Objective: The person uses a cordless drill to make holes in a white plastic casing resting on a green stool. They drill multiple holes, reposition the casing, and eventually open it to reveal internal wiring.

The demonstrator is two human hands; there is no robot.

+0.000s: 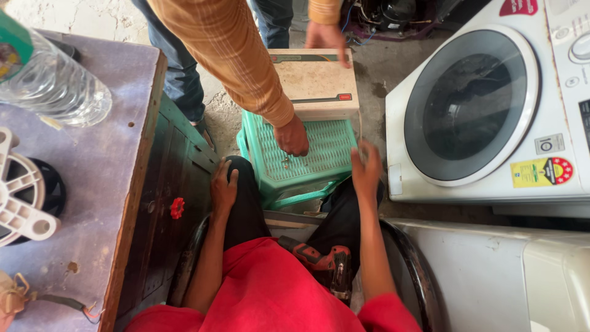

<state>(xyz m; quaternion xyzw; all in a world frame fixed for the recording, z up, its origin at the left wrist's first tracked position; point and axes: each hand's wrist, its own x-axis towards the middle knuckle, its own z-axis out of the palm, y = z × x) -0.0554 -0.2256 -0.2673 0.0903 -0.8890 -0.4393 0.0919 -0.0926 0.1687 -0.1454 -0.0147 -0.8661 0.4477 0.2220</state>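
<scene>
Green stool: perforated plastic. Washing machine: glossy white. Tabletop: worn, matt.

The person wore a bright red short-sleeved shirt and black trousers. Both arms were bare below the short sleeves.

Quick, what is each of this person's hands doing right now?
Left hand: empty, resting on the left knee.
Right hand: open, empty, raised by the green stool.

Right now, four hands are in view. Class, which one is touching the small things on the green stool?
The co-worker's hand on the long orange sleeve, fingers down on the green stool. Their other hand rests on the beige box; the wearer's left hand rests on a knee, right hand lifted.
</scene>
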